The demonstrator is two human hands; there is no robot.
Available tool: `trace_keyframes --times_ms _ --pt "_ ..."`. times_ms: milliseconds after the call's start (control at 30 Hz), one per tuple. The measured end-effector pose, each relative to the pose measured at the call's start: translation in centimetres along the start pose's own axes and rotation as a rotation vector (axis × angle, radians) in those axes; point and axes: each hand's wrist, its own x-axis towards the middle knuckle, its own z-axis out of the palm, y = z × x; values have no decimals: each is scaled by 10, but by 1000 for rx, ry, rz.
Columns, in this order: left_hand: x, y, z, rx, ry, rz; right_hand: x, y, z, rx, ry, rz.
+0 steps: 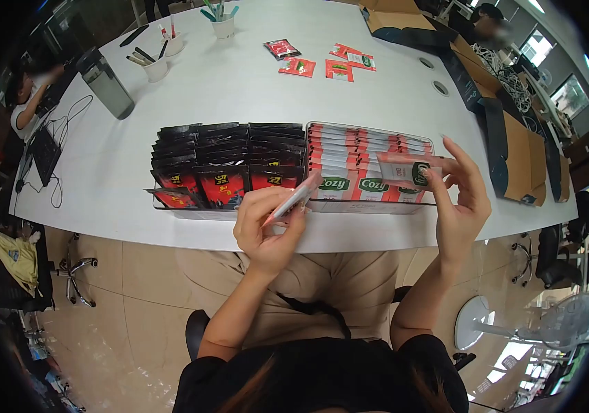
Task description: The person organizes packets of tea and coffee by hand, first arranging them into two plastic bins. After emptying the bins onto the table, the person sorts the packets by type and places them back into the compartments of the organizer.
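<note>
One white table (239, 103) fills most of the view. Along its right edge stand opened cardboard boxes (523, 155), overlapping too much to count. Two trays sit side by side at the near edge, touching or nearly so: the left tray (205, 214) is packed with black-and-red G7 sachets (222, 186) in three columns, the right tray (370, 207) with red-and-white Cozy packets (373, 184), also in three columns. Both stacks overlap too tightly for an exact count.

One tall bottle (107, 84) stands beyond the left tray, and three cups holding pens (224, 29) are farther back. Five loose packets (339, 70) lie flat at the far side, one mostly dark, four red and white; three of them are grouped closely. Two round cable holes (440, 88) show near the boxes.

The left hand (267, 227) is nearly closed, pinching a pink-edged packet (293, 199) that tilts in front of where the trays meet, hiding part of both. The right hand (461, 189) grips a single Cozy packet (406, 172) between thumb and fingers, its other fingers spread; this packet is held over the right tray's right column and partly covers it.
</note>
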Motion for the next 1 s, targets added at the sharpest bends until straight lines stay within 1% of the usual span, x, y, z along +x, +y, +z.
trace_keyframes --times_ms 33,67,167,233,267,367,467,567,600,667,700,800,867,900,1000 --pt "0 0 1 -24 6 6 2 1 -1 -28 -18 -36" --pt "0 0 3 -48 12 12 5 -1 0 -36 -88 -49" --pt "-2 2 5 -82 59 -26 9 -3 10 -70 -319 -108" --pt "-1 2 3 -123 15 -14 5 7 28 -125 -493 -170" --pt "0 4 3 -128 -1 -14 3 7 33 -144 -479 -218" --pt "0 4 3 -122 -28 -19 5 6 35 -222 -319 -266" --pt "-2 4 3 -85 -32 -15 4 2 26 -189 -199 -237" --pt "1 4 3 -14 -78 95 -4 -3 17 15 -170 -290" --pt "2 4 3 25 -97 153 -3 -18 14 67 -279 -391" --pt "4 5 4 107 -137 267 -12 -33 29 6 -371 -508" --pt "3 5 4 122 -132 259 -15 -37 32 -24 -416 -566" --pt "2 5 4 133 -113 238 -14 -41 29 -255 -508 -550" --pt "0 1 3 99 -91 207 -13 -37 23 -220 -509 -492" --pt "1 3 3 107 -115 210 -12 -34 19 -202 -509 -464" --pt "5 10 3 103 -172 202 -14 -25 6 44 -250 -120"
